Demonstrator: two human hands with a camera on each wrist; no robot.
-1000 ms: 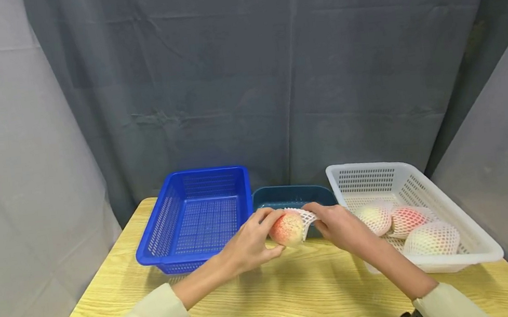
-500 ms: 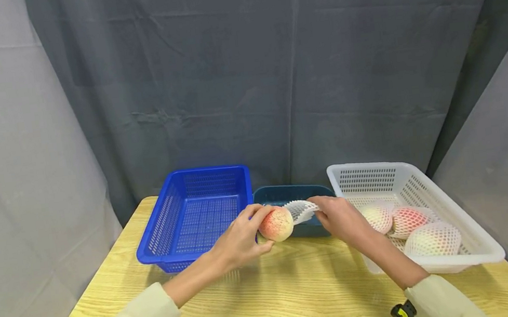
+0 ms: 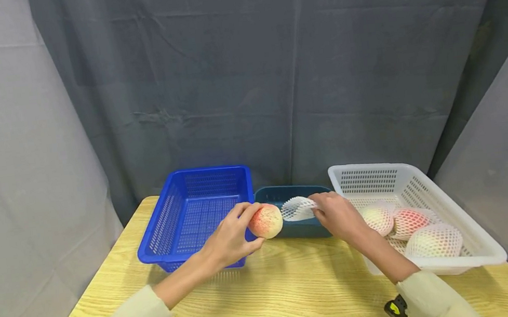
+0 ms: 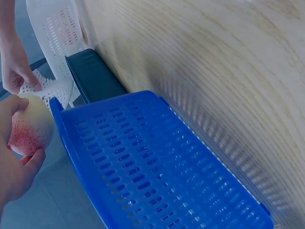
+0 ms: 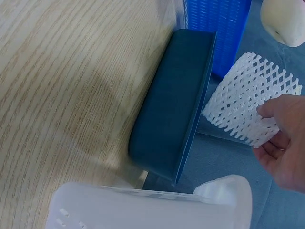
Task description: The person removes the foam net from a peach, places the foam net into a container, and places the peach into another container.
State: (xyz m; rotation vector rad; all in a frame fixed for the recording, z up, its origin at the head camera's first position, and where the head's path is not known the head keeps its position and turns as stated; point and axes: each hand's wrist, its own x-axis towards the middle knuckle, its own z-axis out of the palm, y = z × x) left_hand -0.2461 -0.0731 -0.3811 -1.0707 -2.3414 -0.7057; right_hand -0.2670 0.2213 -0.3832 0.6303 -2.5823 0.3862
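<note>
My left hand (image 3: 231,236) grips a bare peach (image 3: 266,221), red-speckled and pale yellow, near the blue basket's right front corner. In the left wrist view the fingers curl around the peach (image 4: 32,125). My right hand (image 3: 339,215) pinches a white foam net sleeve (image 3: 298,209), which hangs flattened and holds no fruit. The right wrist view shows the net (image 5: 248,98) between thumb and fingers, apart from the peach (image 5: 286,20). Behind and below the net stands a dark teal bin (image 3: 306,230), its inside partly hidden by the net and the right hand.
A blue perforated basket (image 3: 157,258) stands on the left of the wooden table (image 3: 293,295). At the right, a white basket (image 3: 474,230) holds several peaches in foam nets (image 3: 434,241). Grey cloth (image 3: 207,80) hangs behind the table.
The peach has come out of its foam net. My left hand has carried it left toward the blue basket, while the net stays in my right hand over the teal bin.
</note>
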